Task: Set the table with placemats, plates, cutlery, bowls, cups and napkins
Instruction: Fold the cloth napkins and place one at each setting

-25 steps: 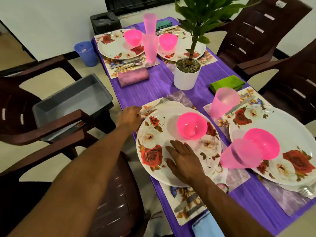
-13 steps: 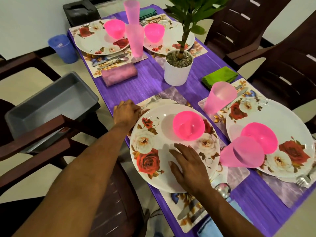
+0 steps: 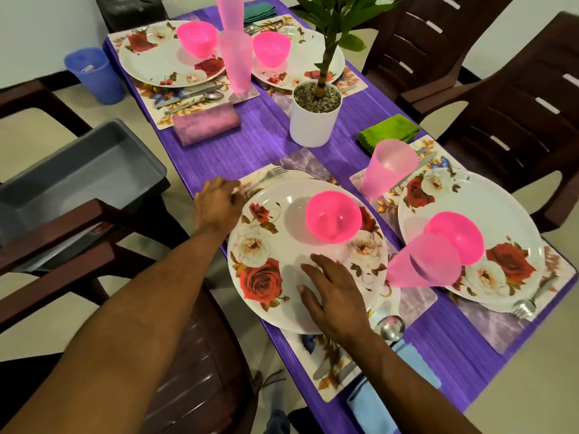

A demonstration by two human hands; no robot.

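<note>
White and printed with roses, the near plate (image 3: 282,245) lies on its placemat (image 3: 326,368) at the table edge, a pink bowl (image 3: 333,216) on it. The right hand (image 3: 335,296) rests flat, fingers straight. The left hand (image 3: 216,203) curls at the rim beside the fork (image 3: 266,180); whether it pinches, I cannot tell. The plate looks stiff, smooth and slippery; holding both rims seems safest.

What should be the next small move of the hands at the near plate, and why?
Probably nudge the near plate toward the table's middle: it overhangs the edge by the left hand, whose fingers curl at its rim, while the right hand lies flat on it.
</note>
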